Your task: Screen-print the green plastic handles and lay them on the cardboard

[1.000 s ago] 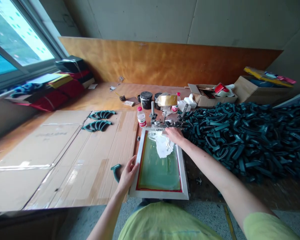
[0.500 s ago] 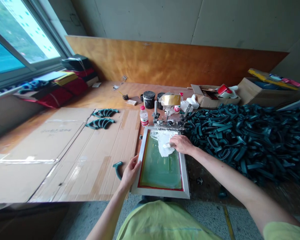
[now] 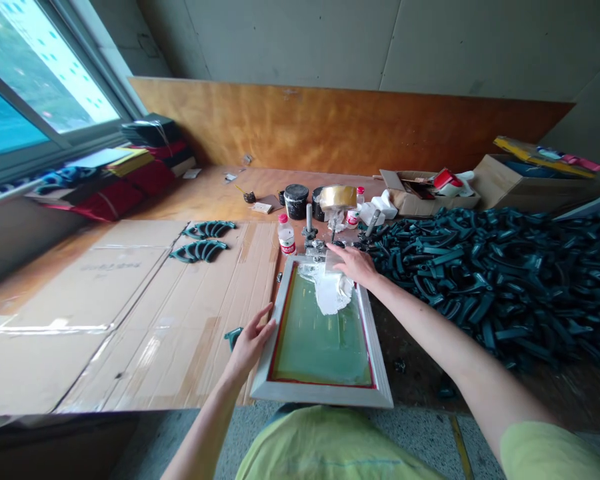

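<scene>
A screen-printing frame (image 3: 323,393) with a silver rim, red border and green mesh lies in front of me, its near end raised off the table. White ink (image 3: 331,295) is smeared across the far part of the mesh. My left hand (image 3: 250,341) grips the frame's left rim, fingers curled on it. At the frame's far end, by the metal hinge clamp (image 3: 310,241), my right hand (image 3: 354,263) is closed on a small pale squeegee (image 3: 333,259). One dark green curved handle part (image 3: 233,335) lies just left of my left hand.
A large heap of dark green handle parts (image 3: 495,280) fills the right of the table. Two rows of them (image 3: 200,240) rest on flattened cardboard (image 3: 105,313) at left. Ink jars (image 3: 296,200), a small bottle (image 3: 285,235), tape and open boxes (image 3: 430,190) stand behind the frame.
My right hand moved from the ink patch up to the frame's far edge. The frame's near end has lifted and come closer, my left hand still on its rim.
</scene>
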Motion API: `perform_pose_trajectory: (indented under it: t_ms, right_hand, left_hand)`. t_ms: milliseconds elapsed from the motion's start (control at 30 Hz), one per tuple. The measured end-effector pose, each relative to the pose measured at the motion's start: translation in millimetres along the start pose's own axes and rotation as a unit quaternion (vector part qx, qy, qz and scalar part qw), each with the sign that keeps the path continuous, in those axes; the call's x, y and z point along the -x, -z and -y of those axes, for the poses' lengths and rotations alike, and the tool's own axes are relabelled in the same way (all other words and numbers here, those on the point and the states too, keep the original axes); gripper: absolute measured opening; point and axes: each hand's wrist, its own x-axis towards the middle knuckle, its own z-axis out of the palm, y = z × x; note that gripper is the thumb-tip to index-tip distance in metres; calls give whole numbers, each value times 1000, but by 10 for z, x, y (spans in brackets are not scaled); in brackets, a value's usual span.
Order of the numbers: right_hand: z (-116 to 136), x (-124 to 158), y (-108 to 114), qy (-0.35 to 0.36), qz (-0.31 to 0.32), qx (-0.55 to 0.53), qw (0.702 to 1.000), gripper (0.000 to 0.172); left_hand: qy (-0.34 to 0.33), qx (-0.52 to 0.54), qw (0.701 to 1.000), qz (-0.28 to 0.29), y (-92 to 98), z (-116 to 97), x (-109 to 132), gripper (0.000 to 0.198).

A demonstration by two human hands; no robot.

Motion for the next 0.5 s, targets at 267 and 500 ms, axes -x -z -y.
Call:
perform_pose_trajectory:
  t_ms: [267,500]
  right_hand:
    - [-564,467,-155,-192,-41,-38,980,23]
    - [-255,966,-681,-7,46,-41,998,23]
  left_hand:
    - [-174,102,979,-8,-126,-1076,-196,63]
    - [-214,119,968,-49,-272,-1420,-422,58]
